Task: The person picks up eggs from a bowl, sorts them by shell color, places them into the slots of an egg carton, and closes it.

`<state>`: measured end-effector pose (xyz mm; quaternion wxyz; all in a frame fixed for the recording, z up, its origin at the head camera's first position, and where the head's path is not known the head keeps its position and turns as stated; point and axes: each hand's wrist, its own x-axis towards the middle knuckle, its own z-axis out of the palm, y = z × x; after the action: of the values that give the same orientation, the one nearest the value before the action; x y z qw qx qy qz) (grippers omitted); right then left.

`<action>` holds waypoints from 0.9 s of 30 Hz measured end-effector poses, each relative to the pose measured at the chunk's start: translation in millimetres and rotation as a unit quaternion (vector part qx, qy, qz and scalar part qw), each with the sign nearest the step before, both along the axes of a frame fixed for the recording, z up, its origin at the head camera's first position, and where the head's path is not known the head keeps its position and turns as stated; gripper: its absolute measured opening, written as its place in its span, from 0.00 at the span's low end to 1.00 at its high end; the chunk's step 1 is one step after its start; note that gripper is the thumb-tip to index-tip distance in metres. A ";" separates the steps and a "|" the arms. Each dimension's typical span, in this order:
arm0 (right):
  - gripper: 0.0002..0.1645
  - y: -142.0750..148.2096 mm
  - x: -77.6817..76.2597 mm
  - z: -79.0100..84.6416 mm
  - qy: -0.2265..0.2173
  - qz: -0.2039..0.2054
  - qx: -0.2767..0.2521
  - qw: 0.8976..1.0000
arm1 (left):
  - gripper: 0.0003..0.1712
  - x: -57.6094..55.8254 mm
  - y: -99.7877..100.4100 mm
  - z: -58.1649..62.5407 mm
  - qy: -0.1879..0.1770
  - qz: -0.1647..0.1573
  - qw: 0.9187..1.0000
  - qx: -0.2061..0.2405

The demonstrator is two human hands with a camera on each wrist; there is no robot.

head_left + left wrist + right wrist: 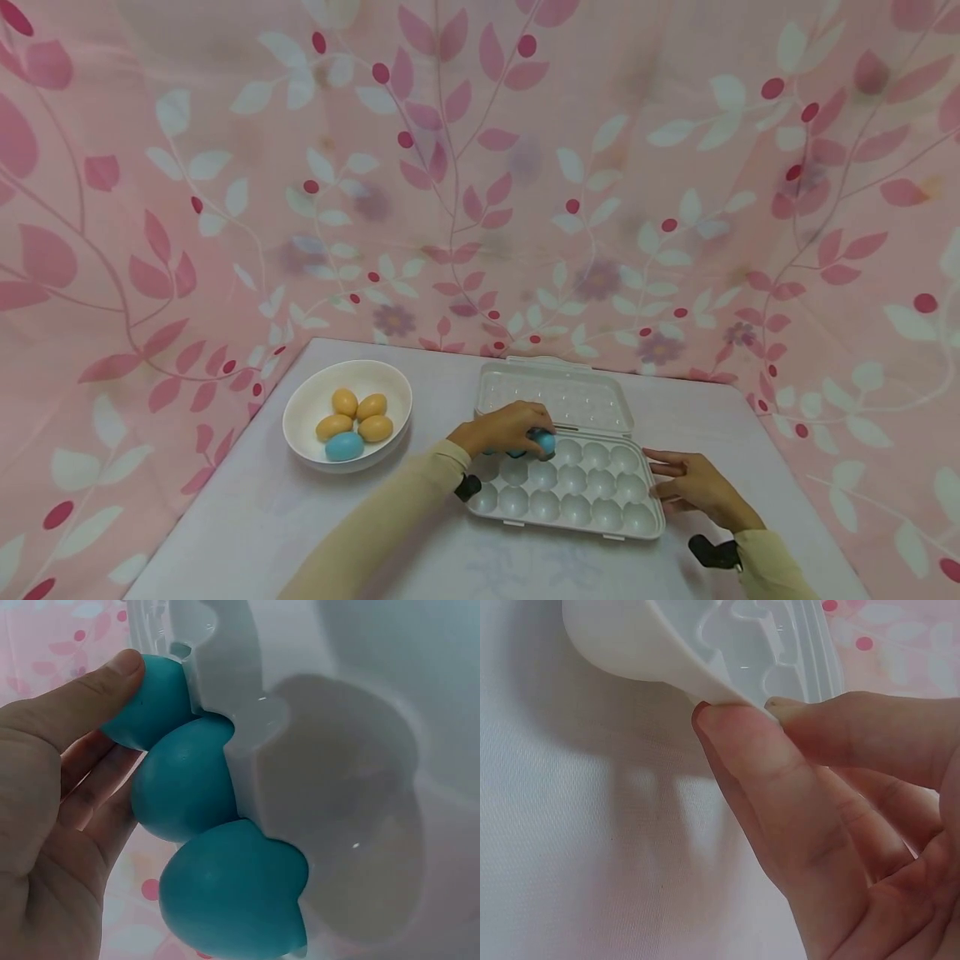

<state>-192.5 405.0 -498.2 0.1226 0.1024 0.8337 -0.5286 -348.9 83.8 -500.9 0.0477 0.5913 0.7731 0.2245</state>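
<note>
A white plastic egg tray (567,523) lies on the table with its clear lid (558,392) laid back. My left hand (510,427) pinches a blue egg (543,443) between thumb and fingers at the back row. In the left wrist view the held egg (156,703) touches the cup edge, beside two more blue eggs, a middle egg (184,780) and a nearer egg (231,892), seated in cups. My right hand (701,490) pinches the right rim of the tray between thumb and fingers, seen closely in the right wrist view with the tray corner (622,645).
At the left stands a white bowl (300,425) with several yellow eggs (372,407) and one blue egg (344,447). A white cloth (420,533) covers the table. Pink floral fabric (480,208) hangs behind and along both sides.
</note>
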 end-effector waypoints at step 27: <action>0.46 3.6 -0.8 -4.9 -0.001 -0.008 0.001 1.000 | 0.21 5.6 6.1 -0.9 0.015 0.003 1.000 -0.023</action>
<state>-193.3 408.6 -503.0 0.1191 0.1096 0.8331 -0.5289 -343.3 89.9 -501.8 0.0486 0.5914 0.7802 0.1979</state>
